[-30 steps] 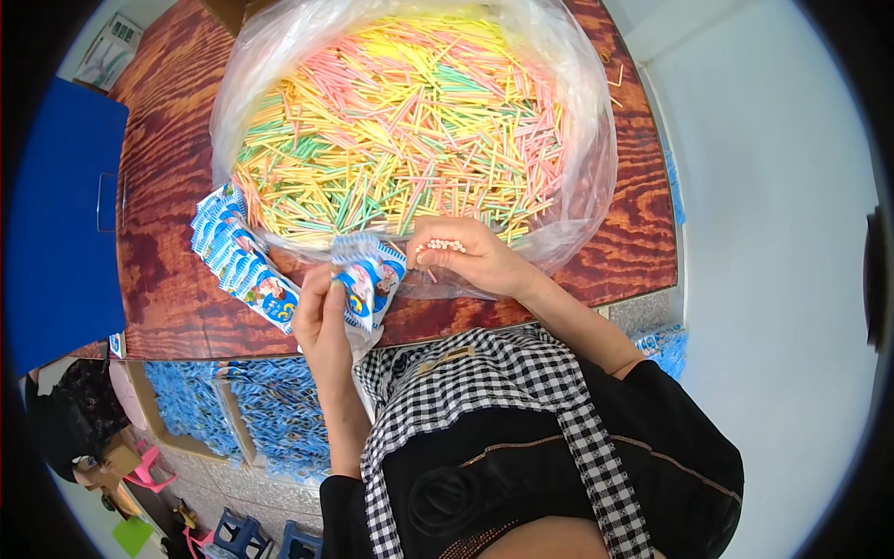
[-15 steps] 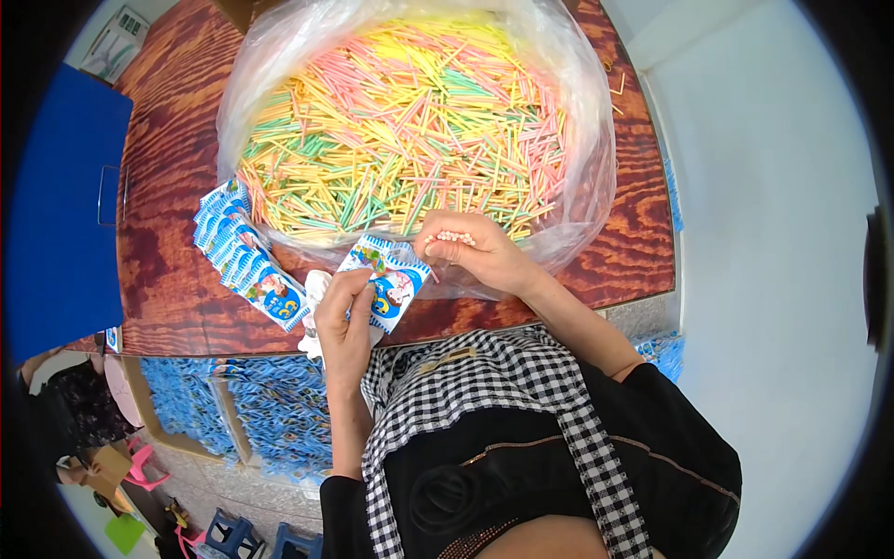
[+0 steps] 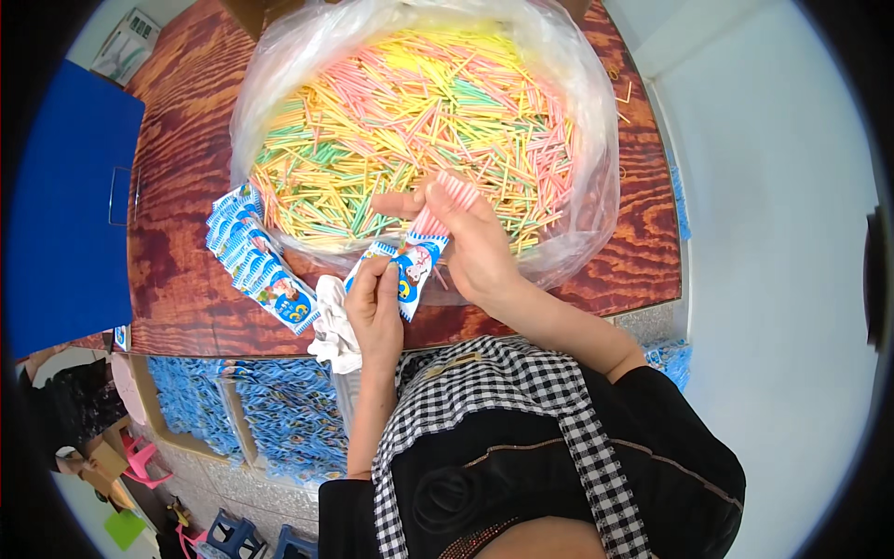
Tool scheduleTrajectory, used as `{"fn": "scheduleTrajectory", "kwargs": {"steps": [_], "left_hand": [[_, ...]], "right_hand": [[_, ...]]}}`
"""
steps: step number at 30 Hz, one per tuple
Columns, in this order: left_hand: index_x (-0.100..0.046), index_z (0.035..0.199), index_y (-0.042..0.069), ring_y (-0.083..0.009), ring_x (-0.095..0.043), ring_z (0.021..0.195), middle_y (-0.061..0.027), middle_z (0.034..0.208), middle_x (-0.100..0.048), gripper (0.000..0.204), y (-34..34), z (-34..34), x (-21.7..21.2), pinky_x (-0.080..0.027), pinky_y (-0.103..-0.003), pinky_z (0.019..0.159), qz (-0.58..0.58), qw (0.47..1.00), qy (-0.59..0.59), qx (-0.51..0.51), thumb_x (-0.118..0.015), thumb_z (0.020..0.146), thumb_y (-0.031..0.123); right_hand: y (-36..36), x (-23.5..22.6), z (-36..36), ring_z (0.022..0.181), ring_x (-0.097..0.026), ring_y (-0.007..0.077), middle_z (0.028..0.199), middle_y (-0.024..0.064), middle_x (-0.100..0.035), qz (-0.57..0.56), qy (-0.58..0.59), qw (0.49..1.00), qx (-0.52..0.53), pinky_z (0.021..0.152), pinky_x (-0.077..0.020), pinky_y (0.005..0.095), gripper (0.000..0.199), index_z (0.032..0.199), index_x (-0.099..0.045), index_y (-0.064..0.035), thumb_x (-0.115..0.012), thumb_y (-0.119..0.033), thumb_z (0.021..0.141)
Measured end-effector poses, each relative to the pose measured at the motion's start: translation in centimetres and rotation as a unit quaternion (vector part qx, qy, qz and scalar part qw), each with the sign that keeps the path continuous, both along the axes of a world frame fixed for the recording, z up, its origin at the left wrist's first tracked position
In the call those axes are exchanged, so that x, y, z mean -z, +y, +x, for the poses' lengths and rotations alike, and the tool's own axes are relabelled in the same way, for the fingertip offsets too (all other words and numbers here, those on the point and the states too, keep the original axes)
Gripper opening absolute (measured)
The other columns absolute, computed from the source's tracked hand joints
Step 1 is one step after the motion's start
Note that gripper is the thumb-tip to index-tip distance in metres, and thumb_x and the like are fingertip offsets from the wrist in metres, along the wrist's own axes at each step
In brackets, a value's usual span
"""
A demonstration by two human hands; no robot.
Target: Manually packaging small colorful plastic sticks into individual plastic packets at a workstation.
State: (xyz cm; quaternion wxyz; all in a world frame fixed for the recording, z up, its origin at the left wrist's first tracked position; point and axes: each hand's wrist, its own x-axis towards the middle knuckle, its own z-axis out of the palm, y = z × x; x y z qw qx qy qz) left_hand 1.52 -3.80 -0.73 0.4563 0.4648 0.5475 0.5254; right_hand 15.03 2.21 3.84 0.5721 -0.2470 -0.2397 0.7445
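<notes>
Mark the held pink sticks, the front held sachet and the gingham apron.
Held pink sticks [image 3: 430, 224]: head view, lower part.
Front held sachet [image 3: 419, 267]: head view, printed front.
Gingham apron [image 3: 489, 384]: head view, chequered cloth.

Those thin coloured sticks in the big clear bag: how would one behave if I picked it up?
The sticks are probably stiff, since most lie straight where they are piled. They are likely light: the right hand holds a whole pink bundle. Being so thin, they might well snap if bent.
</notes>
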Motion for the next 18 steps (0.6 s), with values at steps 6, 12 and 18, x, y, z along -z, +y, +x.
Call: {"fn": "scheduleTrajectory", "kwargs": {"steps": [6,12,18], "left_hand": [[-0.058,0.089,-0.003,-0.0105,-0.05,0.073,-0.004,0.08,-0.056,0.008,-0.5,0.1,0.8,-0.041,-0.024,0.067,0.002,1.0,0.021,-0.016,-0.053,0.092,0.002],[-0.059,0.093,-0.004,-0.015,-0.055,0.082,-0.0072,0.088,-0.059,0.006,-0.1,0.4,0.8,-0.044,-0.026,0.075,0.074,0.995,0.071,-0.018,-0.054,0.09,-0.002],[-0.059,0.098,-0.004,-0.0158,-0.056,0.086,-0.0085,0.093,-0.06,0.01,-0.5,0.7,2.2,-0.044,-0.026,0.08,0.09,0.994,0.046,-0.042,-0.054,0.09,-0.003]], "right_hand": [[-1.4,1.1,1.0,0.106,-0.062,0.0229,0.117,0.0235,-0.061,-0.049,-0.022,0.998,-0.024,0.092,-0.0493,0.0349,0.023,0.099,-0.056,-0.0047,-0.044,-0.024,0.1],[-0.6,1.9,1.4,0.115,-0.054,0.0209,0.135,0.0206,-0.049,-0.024,0.0,0.994,-0.108,0.098,-0.0438,0.0336,0.023,0.107,-0.056,-0.0035,-0.044,-0.022,0.1],[0.1,0.9,2.9,0.126,-0.044,0.0193,0.145,0.0153,-0.039,0.113,-0.196,0.952,-0.204,0.103,-0.0362,0.0317,0.043,0.129,-0.048,-0.0014,-0.041,-0.033,0.101]]}}
